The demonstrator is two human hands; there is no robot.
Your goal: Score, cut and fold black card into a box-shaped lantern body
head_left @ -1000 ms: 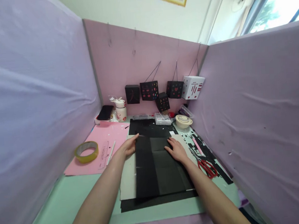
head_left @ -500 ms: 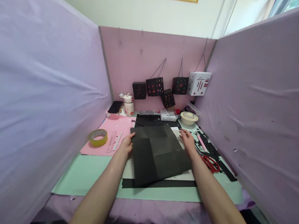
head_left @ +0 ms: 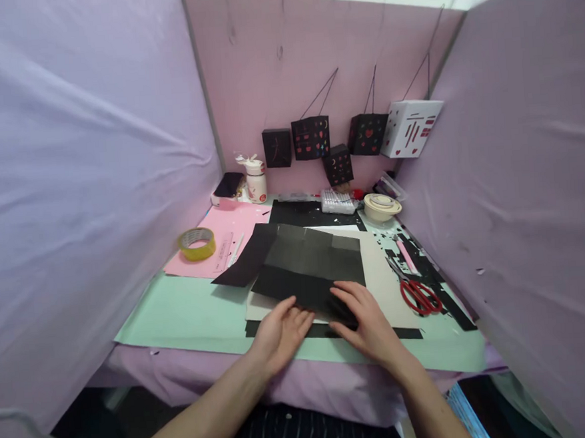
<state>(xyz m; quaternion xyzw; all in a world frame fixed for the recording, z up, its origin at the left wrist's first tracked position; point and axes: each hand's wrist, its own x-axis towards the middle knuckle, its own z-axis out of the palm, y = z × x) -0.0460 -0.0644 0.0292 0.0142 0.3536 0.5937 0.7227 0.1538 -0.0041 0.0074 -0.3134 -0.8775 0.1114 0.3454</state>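
Fingers of both hands, left hand [head_left: 279, 332] and right hand [head_left: 367, 320], press flat, unclenched, on one black paper sheet [head_left: 308, 264].

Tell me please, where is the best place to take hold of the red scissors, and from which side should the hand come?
Probably by the red handle loops of the scissors, which point toward the person; the blades run away toward the back wall. The right hand, now flat on the black paper, lies closest, so coming from the near side, to the right of the grey card, looks easiest.

Matt black paper sheet [head_left: 308, 264] on smooth grey card [head_left: 381, 276].
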